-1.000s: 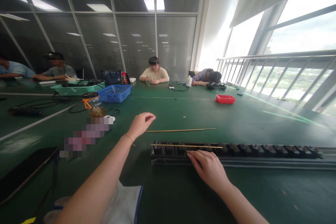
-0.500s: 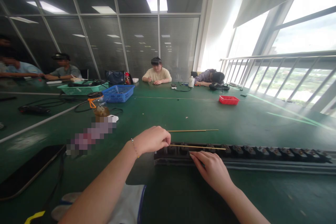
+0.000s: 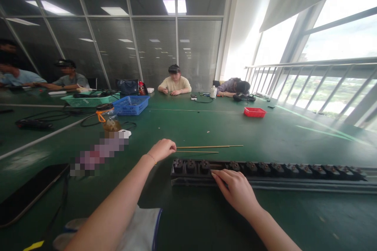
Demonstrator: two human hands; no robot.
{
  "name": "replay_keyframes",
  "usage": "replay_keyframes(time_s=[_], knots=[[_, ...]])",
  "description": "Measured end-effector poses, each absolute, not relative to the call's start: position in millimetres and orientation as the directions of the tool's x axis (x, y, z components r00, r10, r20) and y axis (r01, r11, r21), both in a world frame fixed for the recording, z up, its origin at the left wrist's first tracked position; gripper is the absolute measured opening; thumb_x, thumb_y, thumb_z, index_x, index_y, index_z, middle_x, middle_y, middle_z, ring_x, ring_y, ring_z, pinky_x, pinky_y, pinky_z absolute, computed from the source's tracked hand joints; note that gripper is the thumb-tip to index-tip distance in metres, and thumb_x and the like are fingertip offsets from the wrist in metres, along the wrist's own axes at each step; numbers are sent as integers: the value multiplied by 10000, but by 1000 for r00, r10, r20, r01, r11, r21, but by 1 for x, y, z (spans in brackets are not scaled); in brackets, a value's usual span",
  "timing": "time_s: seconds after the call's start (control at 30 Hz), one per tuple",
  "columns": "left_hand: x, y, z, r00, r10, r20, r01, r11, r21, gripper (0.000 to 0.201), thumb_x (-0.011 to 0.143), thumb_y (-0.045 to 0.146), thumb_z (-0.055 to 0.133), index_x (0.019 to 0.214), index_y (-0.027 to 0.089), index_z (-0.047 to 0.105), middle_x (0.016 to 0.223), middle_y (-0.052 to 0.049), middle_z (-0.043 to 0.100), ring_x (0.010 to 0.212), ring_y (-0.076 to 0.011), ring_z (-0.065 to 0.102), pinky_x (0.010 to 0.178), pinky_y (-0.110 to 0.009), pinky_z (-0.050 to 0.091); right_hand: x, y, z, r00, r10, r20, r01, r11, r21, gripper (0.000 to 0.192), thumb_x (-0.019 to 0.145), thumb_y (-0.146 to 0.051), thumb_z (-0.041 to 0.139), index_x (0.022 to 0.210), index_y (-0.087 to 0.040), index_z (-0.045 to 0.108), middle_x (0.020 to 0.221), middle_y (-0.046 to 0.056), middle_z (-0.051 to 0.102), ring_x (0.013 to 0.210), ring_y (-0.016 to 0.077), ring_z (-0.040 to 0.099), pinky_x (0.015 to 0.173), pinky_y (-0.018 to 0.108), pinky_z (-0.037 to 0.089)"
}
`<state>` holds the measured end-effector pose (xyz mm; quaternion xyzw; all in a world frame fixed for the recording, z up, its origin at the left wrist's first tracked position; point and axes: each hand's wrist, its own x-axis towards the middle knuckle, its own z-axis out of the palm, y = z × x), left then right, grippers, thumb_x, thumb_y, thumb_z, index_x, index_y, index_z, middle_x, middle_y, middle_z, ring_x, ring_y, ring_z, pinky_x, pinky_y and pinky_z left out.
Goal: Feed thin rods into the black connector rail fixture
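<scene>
Both hands are well apart on the green counter point(image 3: 206, 125). Left hand point(image 3: 163, 150) is curled, fingertips pinched on the near end of a thin rod point(image 3: 198, 152) that lies flat on the counter, just behind the strip. A second, longer rod point(image 3: 212, 146) lies just beyond the first, nearly parallel to it, untouched. Right hand point(image 3: 237, 190) lies flat and open, fingers spread, its fingertips point(image 3: 214, 173) pressing the near edge of a long black strip point(image 3: 265, 168). That strip runs from the middle of the view off to the right and carries a row of small dark parts along its top.

Left of the hands sits a glass jar point(image 3: 107, 117) with an orange band, with cables about it, and beyond it a blue basket point(image 3: 131, 104) and a green basket point(image 3: 91, 99). A small red tray point(image 3: 255, 112) rests farther off on the right. A dark flat slab point(image 3: 29, 194) lies at the near left edge of the counter. Other people sit along the far and left sides of the counter, one with head down on folded arms. Behind them stands a glass partition; windows with a railing run along the right.
</scene>
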<state>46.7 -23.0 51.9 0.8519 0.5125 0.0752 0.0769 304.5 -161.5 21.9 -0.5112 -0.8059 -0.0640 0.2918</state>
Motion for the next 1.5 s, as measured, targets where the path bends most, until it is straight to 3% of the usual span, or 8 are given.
replay_keyframes(time_s=[0.2, 0.4, 0.6, 0.93, 1.07, 1.27, 1.5], knots=[[51, -18, 26, 391, 906, 165, 898, -414, 149, 196, 797, 210, 443, 766, 201, 636, 861, -42, 621, 820, -162, 565, 711, -256, 417, 306, -161, 20, -308, 799, 517, 863, 463, -201, 298, 891, -290, 324, 923, -231, 615, 826, 14, 650, 735, 108, 592, 614, 215, 382], [39, -14, 24, 310, 922, 231, 941, -332, 62, 198, 789, 263, 484, 917, 180, 610, 956, -86, 597, 905, -209, 548, 749, -293, 424, 305, -162, 22, -304, 806, 508, 862, 459, -213, 306, 893, -294, 318, 913, -223, 615, 825, 19, 650, 729, 118, 588, 603, 227, 372], [41, -22, 31, 83, 993, 79, 996, -81, -26, 245, 812, 274, 431, 854, 133, 627, 848, -150, 641, 814, -263, 603, 647, -334, 448, 305, -162, 22, -304, 806, 508, 857, 464, -224, 327, 896, -307, 305, 918, -221, 620, 827, 26, 651, 736, 117, 588, 610, 223, 380], [63, -32, 34, 38, 998, 41, 994, -33, -108, 346, 782, 28, 306, 814, 106, 642, 815, -145, 656, 827, -226, 619, 670, -311, 465, 305, -161, 21, -312, 798, 515, 864, 463, -195, 313, 897, -294, 308, 915, -219, 612, 818, 21, 648, 722, 113, 582, 604, 223, 362], [59, -30, 32, 55, 995, 78, 993, -47, -109, 341, 776, 40, 309, 810, 112, 640, 805, -136, 655, 809, -233, 618, 670, -325, 463, 303, -164, 21, -345, 778, 525, 886, 455, -92, 280, 898, -289, 322, 961, -222, 587, 859, 16, 637, 724, 114, 578, 601, 231, 342], [42, -19, 22, 55, 976, 212, 998, -59, 11, 308, 758, 86, 356, 865, 166, 634, 879, -97, 636, 835, -212, 592, 682, -301, 446, 297, -163, 18, -368, 760, 535, 923, 367, 114, 347, 895, -387, 316, 805, -188, 586, 658, 7, 584, 525, 109, 538, 501, 248, 289], [19, -10, 8, -103, 963, 248, 967, 39, 251, 249, 761, 140, 355, 766, 198, 598, 875, -63, 584, 791, -192, 572, 660, -282, 427, 323, -164, 22, -367, 789, 493, 927, 355, 123, 409, 891, -442, 274, 735, -213, 575, 625, -10, 576, 511, 106, 554, 460, 227, 299]])
